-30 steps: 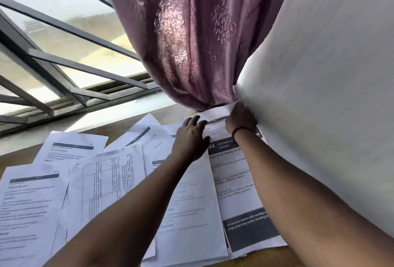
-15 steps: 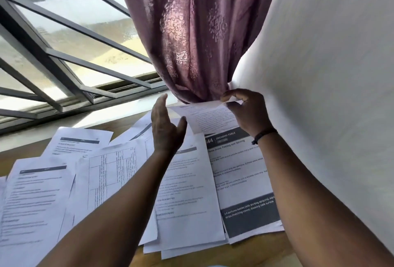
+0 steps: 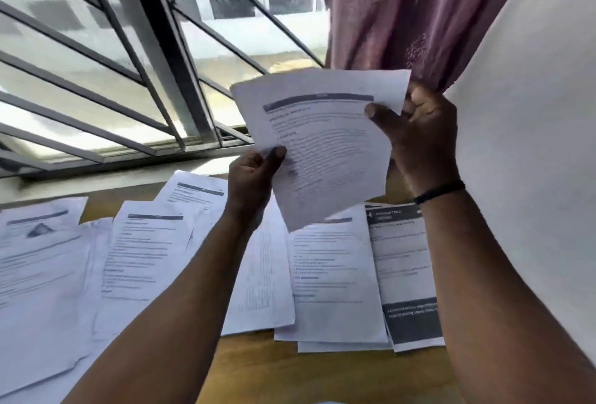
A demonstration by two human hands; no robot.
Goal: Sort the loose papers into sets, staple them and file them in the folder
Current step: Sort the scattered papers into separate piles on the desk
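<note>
1. Sheet (image 3: 325, 145) was held up off the desk (image 3: 306, 368), in front of the window grille (image 3: 154, 58); left hand (image 3: 250, 179) pinched its left edge, right hand (image 3: 416, 132) clamped its upper right corner, thumb on the print.
2. Loose papers (image 3: 335, 274) lay spread and overlapping across the desk, left to right.
3. No stapler or folder in view.
4. Risk: overlapped pages get mis-sorted; a hard pinch could crease the sheet.
</note>
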